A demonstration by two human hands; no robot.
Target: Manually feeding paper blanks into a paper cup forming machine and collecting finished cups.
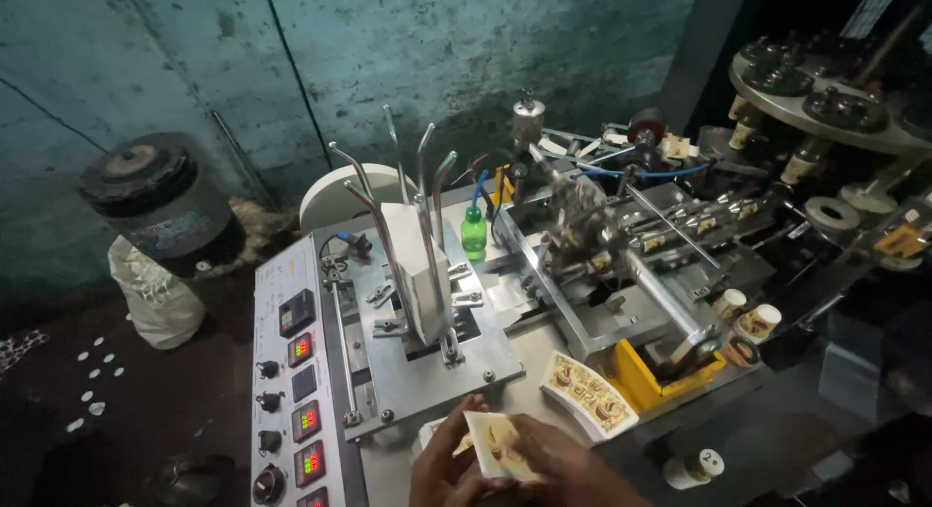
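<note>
**Printed cup blanks held at the machine's front edge**

Head view: at 6 o'clock both hands meet over a small stack of printed paper cup blanks [495,444]. The left hand [442,468] has its fingers curled around the stack's near edge; the right hand [573,473] has its fingers clamped on the top sheets. At 12 o'clock from the hands stands the feed magazine [417,264], white blanks upright between bent guide rods. Another fanned blank stack [587,392] lies at 2 o'clock, beside a yellow bin [641,376]. The step looks like squaring the sheets; loading would need aligned edges.
</note>
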